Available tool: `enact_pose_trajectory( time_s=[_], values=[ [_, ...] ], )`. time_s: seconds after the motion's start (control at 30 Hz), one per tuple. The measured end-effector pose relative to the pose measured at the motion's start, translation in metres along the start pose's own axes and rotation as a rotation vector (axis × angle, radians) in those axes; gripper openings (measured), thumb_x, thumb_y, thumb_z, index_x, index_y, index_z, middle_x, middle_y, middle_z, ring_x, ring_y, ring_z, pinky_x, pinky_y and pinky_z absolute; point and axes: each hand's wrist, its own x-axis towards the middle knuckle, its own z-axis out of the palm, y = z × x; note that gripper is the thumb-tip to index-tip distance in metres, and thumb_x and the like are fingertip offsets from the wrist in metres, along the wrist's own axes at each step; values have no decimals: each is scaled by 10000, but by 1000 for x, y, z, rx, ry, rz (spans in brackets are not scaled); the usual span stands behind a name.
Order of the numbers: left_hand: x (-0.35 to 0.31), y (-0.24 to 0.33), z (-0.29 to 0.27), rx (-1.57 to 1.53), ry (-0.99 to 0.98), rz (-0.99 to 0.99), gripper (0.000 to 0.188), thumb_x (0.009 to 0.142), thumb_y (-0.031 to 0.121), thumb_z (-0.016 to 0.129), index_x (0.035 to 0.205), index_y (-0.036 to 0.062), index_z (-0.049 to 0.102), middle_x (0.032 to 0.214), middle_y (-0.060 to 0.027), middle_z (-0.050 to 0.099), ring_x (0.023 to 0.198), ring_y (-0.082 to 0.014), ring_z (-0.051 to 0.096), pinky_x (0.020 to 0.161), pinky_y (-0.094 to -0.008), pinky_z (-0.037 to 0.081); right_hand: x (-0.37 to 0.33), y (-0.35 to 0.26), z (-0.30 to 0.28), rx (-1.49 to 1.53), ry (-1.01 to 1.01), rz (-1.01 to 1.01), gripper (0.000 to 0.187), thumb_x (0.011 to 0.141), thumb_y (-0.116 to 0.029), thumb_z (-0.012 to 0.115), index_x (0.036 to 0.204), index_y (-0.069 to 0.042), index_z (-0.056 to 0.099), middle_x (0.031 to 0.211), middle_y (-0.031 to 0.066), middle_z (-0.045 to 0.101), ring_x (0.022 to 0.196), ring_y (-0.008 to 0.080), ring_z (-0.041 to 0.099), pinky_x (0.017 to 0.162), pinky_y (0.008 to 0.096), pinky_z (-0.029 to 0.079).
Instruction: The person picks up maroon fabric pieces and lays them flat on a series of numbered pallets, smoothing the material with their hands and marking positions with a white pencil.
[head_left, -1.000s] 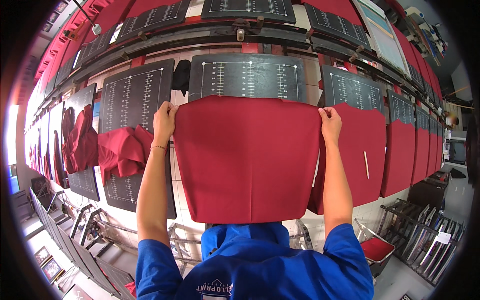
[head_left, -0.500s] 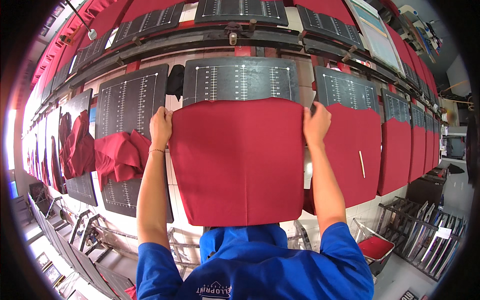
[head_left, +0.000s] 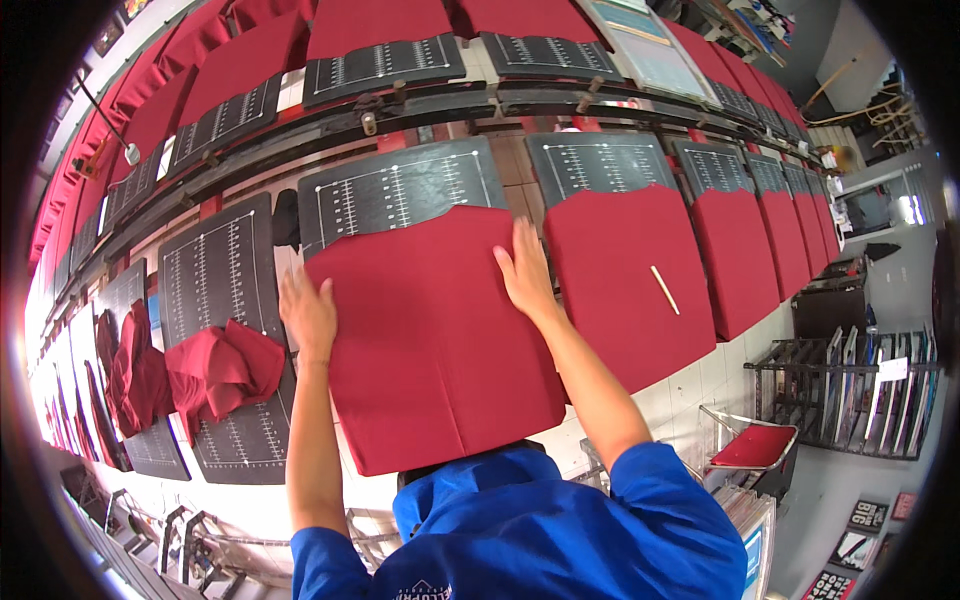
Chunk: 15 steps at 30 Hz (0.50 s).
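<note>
A dark red shirt panel (head_left: 440, 340) lies stretched over the black board (head_left: 395, 185) in front of me, whose far end with white ruler marks stays bare. My left hand (head_left: 309, 312) rests along the cloth's left edge, fingers extended and thumb apart. At its right edge lies my right hand (head_left: 526, 268), fingers stretched forward and thumb out to the left. Neither hand grips anything. A faint crease runs lengthwise down the middle of the cloth.
On the right, another covered board (head_left: 625, 280) carries a thin pale stick (head_left: 665, 290). The left board (head_left: 215, 250) holds a crumpled red cloth (head_left: 225, 368). A dark rail (head_left: 430, 110) runs behind the boards. A red-seated chair (head_left: 755, 446) and a rack of frames (head_left: 850, 395) stand at right.
My hands have let go of the cloth's far corners and now lie flat along its sides, slightly nearer me. The view has turned, so the boards appear tilted and shifted left.
</note>
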Motion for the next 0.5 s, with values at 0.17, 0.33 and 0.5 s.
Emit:
enact_pose_trajectory(
  time_s=[0.17,0.33,0.5],
  values=[
    [-133,-45,-22,-1077,-418,-542,725,1068,526,327,1534,-28,351,1537,-251,432,1425,-366,420,1169,-426,357,-183,75,-10,896,-378,691,801,1069,-618,233,1595,-14,264,1642,182,295,1511,282,302,1233,404,249],
    [-288,-98,13,-1778,-818,-1079,825,1020,683,353,1505,20,430,1437,-151,560,1292,-262,577,1067,-406,506,-327,108,1,1241,-360,774,675,1037,-520,493,1505,-36,439,1489,136,522,1378,288,498,1153,466,407],
    [-321,-117,-2,-1777,-783,-1024,460,1068,374,483,1335,9,565,1219,-129,686,1062,-219,702,888,-356,605,-337,115,-18,1599,-18,1009,566,1002,-308,646,1453,-13,473,1425,124,580,1321,265,553,1139,496,425]
  ],
)
